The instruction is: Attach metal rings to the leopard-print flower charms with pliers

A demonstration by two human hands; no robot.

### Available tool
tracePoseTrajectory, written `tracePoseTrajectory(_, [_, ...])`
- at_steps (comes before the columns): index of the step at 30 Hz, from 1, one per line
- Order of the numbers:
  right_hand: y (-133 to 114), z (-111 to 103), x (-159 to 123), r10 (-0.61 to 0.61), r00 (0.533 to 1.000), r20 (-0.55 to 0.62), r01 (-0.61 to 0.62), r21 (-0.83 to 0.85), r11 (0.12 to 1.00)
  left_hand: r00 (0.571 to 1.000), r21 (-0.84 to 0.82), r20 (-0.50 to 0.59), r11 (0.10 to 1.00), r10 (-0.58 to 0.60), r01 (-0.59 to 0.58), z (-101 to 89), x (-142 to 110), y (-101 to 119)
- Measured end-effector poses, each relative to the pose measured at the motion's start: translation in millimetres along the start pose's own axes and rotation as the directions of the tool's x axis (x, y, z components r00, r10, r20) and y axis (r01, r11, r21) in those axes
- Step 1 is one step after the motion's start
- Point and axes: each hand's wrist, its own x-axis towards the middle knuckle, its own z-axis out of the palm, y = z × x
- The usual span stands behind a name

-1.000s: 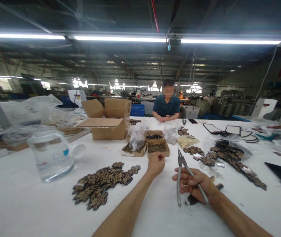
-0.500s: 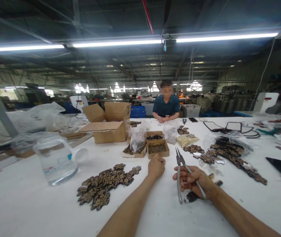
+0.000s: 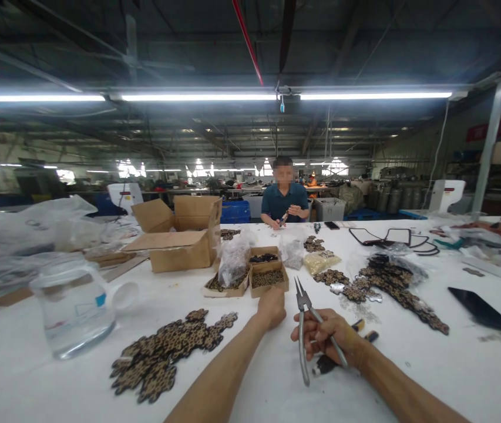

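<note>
Well, the right hand (image 3: 333,339) has the pliers (image 3: 303,302). Its fingers are bent around the grey handles, which are spread apart, and the thin tips have a small gap between them. The pliers are long, and they point away from the body, past the right fingers, leaning a bit to the left. The left hand (image 3: 271,308) is just to the left of the pliers, not touching them. Its fingers look bent in, but their ends are hidden, so I can't say if they pinch anything.

Just past the left fingers is a small box (image 3: 257,291) with little brass-coloured bits (image 3: 268,278) in it. So the left hand is nearer to that box than the right hand is. I can't see if the left fingers touch its front wall.

A pile of spotted patches (image 3: 162,349) lies to the left of the left fingers, a bit nearer the body.
</note>
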Motion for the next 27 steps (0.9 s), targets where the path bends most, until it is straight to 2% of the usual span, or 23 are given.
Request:
tracePoseTrajectory(4, [4.2,1.8,1.5,-0.002,1.0,-0.016,0.001,-0.022,1.0,0.998,-0.154,-0.061,0.988,-0.003,-0.006,-2.2,-17.6,-2.6])
tracePoseTrajectory(8, [12.0,-2.1,4.2,0.023,1.0,-0.001,-0.023,-0.036,0.999,0.996,-0.38,-0.039,0.923,-0.078,0.057,-5.8,-24.6,-11.0])
tracePoseTrajectory(13, [14.3,-3.5,6.2,0.042,0.999,0.008,-0.041,-0.047,0.998,0.994,-0.618,0.023,0.78,-0.102,0.095,-13.0,-21.3,-10.0])
tracePoseTrajectory(17, [13.1,-3.4,4.9,0.044,0.999,0.025,-0.042,-0.05,0.998,0.993,-0.813,0.045,0.574,-0.111,0.101,-17.0,-23.6,5.9])
tracePoseTrajectory(21, [12.6,-2.4,2.6,0.052,0.998,0.037,-0.05,-0.065,0.997,0.99,-0.878,0.098,0.459,-0.106,0.136,-18.6,-29.8,19.7])
tracePoseTrajectory(27, [5.1,11.6,1.2,0.067,0.998,-0.006,-0.067,-0.089,0.994,0.987,-0.901,0.122,0.405,-0.104,0.154,-23.0,-29.8,22.4])
